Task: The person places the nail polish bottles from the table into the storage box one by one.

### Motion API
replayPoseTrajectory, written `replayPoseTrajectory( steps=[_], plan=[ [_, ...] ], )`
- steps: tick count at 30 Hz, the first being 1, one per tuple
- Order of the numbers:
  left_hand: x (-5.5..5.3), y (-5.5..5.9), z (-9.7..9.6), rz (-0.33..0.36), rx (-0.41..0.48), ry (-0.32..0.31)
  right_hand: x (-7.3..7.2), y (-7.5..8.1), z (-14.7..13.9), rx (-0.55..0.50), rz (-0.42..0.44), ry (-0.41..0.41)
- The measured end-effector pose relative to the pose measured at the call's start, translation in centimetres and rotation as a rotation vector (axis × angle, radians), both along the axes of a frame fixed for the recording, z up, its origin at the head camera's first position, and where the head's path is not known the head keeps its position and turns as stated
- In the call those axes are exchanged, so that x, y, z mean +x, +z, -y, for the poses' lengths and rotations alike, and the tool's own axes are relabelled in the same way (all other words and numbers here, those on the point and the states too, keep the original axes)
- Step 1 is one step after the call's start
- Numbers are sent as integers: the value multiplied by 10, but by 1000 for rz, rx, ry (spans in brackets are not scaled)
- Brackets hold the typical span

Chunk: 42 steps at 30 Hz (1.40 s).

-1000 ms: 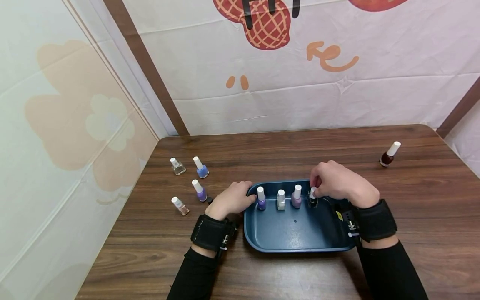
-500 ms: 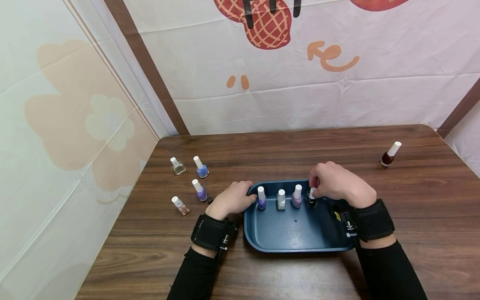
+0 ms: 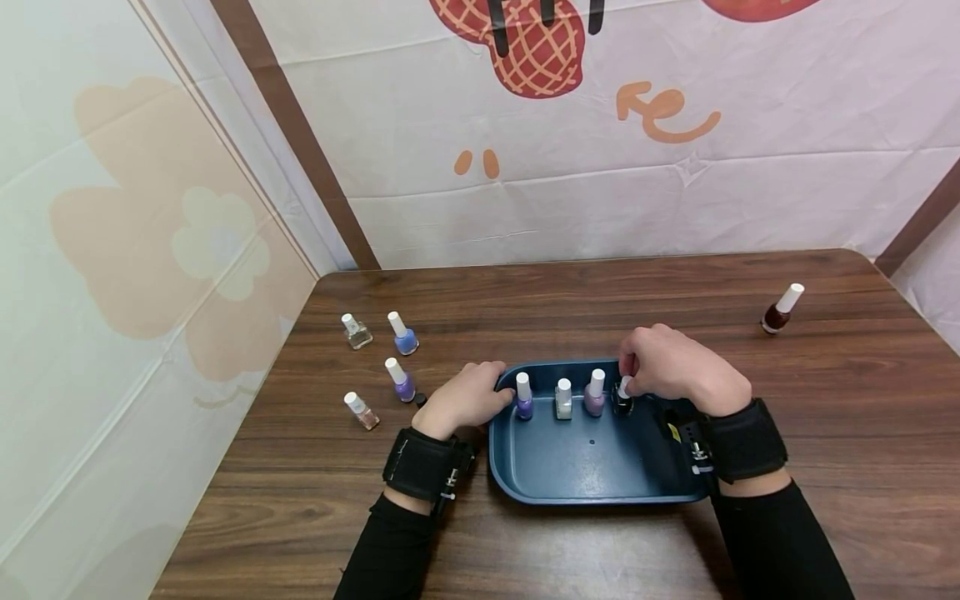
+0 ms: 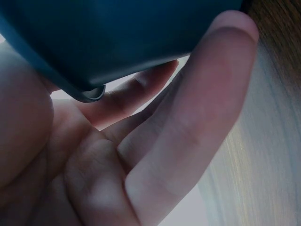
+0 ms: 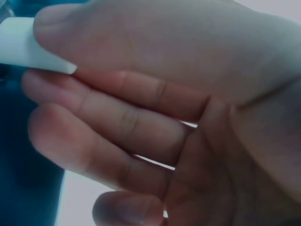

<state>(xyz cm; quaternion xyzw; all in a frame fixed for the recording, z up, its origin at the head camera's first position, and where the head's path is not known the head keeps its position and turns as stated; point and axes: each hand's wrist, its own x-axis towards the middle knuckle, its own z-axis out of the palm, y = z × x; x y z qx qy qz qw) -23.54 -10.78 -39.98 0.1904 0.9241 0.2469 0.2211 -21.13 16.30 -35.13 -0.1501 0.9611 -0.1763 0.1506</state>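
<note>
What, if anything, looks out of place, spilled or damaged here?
No spill or damage shows. The dark red bottle stands alone at far right, away from the rest, which are in or left of the tray. A small black object beside the left hand looks odd, but is too small to identify.

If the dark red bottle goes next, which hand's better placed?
Probably the right hand: it's nearer the dark red bottle, though it must first release the black bottle. The left hand grips the tray, farther away.

The tray [image 3: 600, 477] is blue, bottle caps [image 3: 597, 380] white.
</note>
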Motion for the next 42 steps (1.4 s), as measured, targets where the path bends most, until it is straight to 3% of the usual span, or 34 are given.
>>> replayPoseTrajectory(
  steps=[27,35,42],
  plan=[
    [0,1,-1,-12,-15,-1,0,3,-1,-16,50,-23],
    [0,1,-1,-17,-12,-5,0,5,-8,-91,-57,-8],
    [1,1,-2,-17,-15,2,1,10,-18,-123,-113,-40]
  ],
)
